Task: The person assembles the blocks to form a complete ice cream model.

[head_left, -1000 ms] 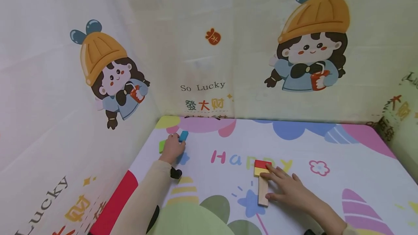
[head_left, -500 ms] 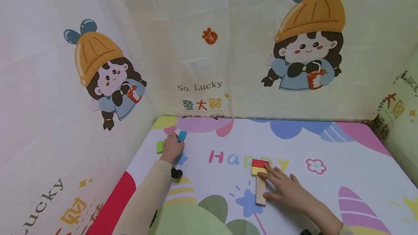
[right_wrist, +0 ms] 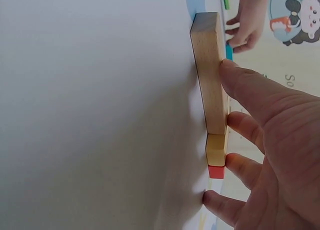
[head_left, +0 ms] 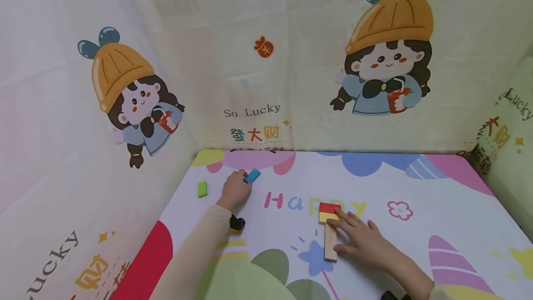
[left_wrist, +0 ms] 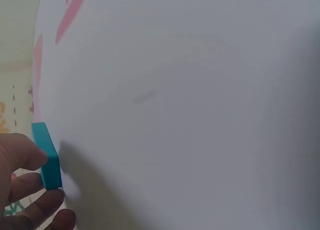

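In the head view my left hand (head_left: pixel 235 190) pinches a blue block (head_left: pixel 252 176) between thumb and fingers. The left wrist view shows the thumb on one face of that blue block (left_wrist: pixel 47 157), which stands off its shadow on the tabletop. My right hand (head_left: pixel 366 240) lies over a row of blocks with its fingers spread, fingertips touching them. That row is a long plain wooden block (head_left: pixel 330 243), then a yellow block (head_left: pixel 328 218), then a red block (head_left: pixel 330 207), end to side, as the right wrist view also shows.
A green block (head_left: pixel 202 189) lies alone near the left edge of the table. The tabletop (head_left: pixel 275 230) carries a printed pattern with letters and shapes. Printed cloth walls (head_left: pixel 258 82) rise at the back and along both sides.
My left hand has carried the blue block to the right, away from the green block, and the block has turned. The right hand stays on the row of blocks. The head view shifted slightly.
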### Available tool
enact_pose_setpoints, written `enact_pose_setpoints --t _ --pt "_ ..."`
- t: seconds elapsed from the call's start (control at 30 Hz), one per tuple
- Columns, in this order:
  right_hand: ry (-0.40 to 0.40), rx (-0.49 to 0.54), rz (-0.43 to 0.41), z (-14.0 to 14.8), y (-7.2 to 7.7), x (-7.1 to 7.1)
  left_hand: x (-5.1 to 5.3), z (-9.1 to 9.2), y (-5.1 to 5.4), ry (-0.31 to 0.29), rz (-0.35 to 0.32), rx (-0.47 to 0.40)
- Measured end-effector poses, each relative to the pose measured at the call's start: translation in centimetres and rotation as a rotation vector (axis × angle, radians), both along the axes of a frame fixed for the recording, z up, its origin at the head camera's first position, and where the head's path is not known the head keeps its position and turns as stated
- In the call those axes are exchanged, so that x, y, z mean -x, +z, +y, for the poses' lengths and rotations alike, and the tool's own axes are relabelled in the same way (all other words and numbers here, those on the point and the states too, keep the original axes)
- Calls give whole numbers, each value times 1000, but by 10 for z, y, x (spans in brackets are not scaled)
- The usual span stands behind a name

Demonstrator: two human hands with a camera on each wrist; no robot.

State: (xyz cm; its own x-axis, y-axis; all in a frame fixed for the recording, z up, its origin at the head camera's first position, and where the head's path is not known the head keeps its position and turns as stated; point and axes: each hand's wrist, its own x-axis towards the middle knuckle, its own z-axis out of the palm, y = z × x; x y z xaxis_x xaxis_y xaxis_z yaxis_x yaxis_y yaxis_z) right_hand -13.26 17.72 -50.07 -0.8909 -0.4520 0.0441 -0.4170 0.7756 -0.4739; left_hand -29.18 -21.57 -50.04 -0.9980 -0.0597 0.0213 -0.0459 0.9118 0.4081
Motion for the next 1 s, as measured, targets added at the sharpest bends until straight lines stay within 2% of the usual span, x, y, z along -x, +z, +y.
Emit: enact_pose_setpoints --t 0.3,0.53,0.63,1.0 --pt "0 -5 -4 -1 -1 2 -4 34 -2 -87 20 5" --pt "-2 -8 -9 1 -1 2 -11 58 2 -157 -31 -69" --pt "-10 -10 -11 1 -1 2 -11 67 2 -195 -49 -101" --pt "-14 -7 -53 0 -3 4 -12 90 4 -277 -90 -157"
